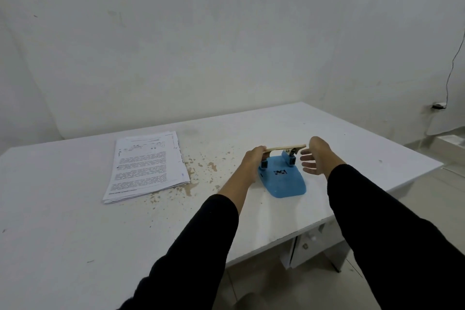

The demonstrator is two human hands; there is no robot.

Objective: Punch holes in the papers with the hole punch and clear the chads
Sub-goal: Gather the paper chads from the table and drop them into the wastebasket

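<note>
1. A blue hole punch (281, 180) sits on a white surface (75, 234), right of centre and near the surface's front-right edge.
2. Its long lever (286, 147) runs left to right across the far end of the punch and stands raised. The flat blue base reaches back toward the person.
3. The left hand (251, 160) is at the lever's left end, with its fingers curled round that end, holding the punch there.
4. The right hand (315, 158) is just beside the lever's right end, palm turned inward toward the punch. Its fingers (308, 158) are spread, relaxed and holding nothing. Whether the thumb touches the lever's tip is hard to tell.
5. The punch therefore lies between the two hands, with its long axis pointing from one hand to the other. The left hand already has it, while the right is only close.
6. The papers (148, 166), a loose stack of printed sheets, lie well apart to the left, on the left hand's side. No sheet is in the punch.
7. Both forearms stretch forward in black sleeves, roughly side by side, with the wrists low over the surface.
8. Judging from this, punching has not begun. Bringing punch and papers together means a move leftward, across the brown speckled stains (201, 166) between them.
</note>
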